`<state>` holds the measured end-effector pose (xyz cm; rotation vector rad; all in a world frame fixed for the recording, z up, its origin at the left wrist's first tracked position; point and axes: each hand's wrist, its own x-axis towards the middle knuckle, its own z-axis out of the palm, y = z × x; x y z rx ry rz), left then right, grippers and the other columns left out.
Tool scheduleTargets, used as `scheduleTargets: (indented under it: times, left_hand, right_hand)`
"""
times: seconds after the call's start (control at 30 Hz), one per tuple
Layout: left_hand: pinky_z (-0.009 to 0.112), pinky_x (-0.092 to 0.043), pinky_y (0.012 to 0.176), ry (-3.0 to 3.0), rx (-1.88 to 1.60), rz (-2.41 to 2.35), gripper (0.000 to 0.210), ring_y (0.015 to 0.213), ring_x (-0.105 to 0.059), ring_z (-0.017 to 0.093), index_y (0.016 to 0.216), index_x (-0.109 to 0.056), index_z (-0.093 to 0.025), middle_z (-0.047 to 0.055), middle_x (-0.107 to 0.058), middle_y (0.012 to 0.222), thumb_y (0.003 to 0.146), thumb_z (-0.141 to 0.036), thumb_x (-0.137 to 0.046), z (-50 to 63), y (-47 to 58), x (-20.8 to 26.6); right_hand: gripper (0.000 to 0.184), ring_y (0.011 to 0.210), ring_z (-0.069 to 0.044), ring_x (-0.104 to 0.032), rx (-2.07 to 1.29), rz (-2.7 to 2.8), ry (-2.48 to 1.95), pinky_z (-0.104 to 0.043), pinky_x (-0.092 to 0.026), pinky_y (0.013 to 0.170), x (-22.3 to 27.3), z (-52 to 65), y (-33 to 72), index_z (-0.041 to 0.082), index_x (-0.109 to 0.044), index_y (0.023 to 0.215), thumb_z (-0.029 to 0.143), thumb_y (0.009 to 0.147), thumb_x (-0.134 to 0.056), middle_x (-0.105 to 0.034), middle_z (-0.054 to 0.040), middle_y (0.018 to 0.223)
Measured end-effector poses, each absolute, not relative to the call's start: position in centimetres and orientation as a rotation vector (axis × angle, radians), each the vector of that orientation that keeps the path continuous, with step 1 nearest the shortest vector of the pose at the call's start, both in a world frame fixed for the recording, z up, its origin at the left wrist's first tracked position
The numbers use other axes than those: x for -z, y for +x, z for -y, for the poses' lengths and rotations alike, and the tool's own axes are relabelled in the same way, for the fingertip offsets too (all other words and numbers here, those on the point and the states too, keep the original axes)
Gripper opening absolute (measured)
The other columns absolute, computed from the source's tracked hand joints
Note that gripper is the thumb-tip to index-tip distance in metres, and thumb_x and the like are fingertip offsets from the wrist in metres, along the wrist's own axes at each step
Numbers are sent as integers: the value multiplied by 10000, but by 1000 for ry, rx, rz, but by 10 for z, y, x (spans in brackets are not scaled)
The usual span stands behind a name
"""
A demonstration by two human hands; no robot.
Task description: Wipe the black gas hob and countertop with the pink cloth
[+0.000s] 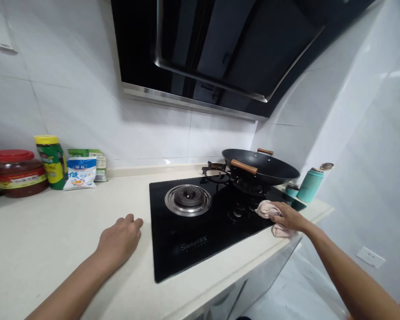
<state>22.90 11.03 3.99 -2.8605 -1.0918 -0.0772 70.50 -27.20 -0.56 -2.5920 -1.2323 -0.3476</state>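
My right hand (286, 216) grips a pale pink cloth (267, 209) at the right front of the black glass gas stove (173, 231). Part of the cloth hangs below my fingers onto the counter edge, beside the stove's control knobs (239, 209). My left hand (122, 238) rests on the pale counter (70, 231), just left of the stove, with its fingers curled in and nothing seen in them. A black wok (263, 166) with wooden handles sits over the right burner. The left burner (188, 198) is bare, its pot stand (216, 172) lying behind near the wall.
A turquoise flask (310, 185) with its lid flipped open and a small turquoise cup (291, 190) stand right of the wok. At left are a red-lidded jar (18, 173), a yellow-capped green container (51, 162) and seasoning bags (82, 173). A black range hood (200, 49) hangs above.
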Motion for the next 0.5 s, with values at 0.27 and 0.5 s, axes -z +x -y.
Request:
scheduleTargets:
  times: [0.27, 0.5]
  left_hand:
    - [352, -452, 683, -2865, 111, 1097, 447, 1036, -587, 285, 1221, -645, -168, 144, -599, 1122, 952, -170, -287, -114, 230, -33]
    - [340, -438, 691, -2865, 120, 1090, 444, 1042, -584, 262, 1217, -633, -192, 124, -587, 1113, 968, -189, -265, -117, 230, -29]
  right_hand:
    - [670, 1131, -313, -646, 61, 1168, -2514, -383, -488, 979, -31, 231, 741, 179, -587, 1357, 610, 847, -522, -689, -120, 1241]
    - [706, 1258, -314, -577, -454, 1335, -2221, -439, -423, 1099, -62, 152, 705, 231, -602, 1386, 688, 851, -547, -634, -70, 1364]
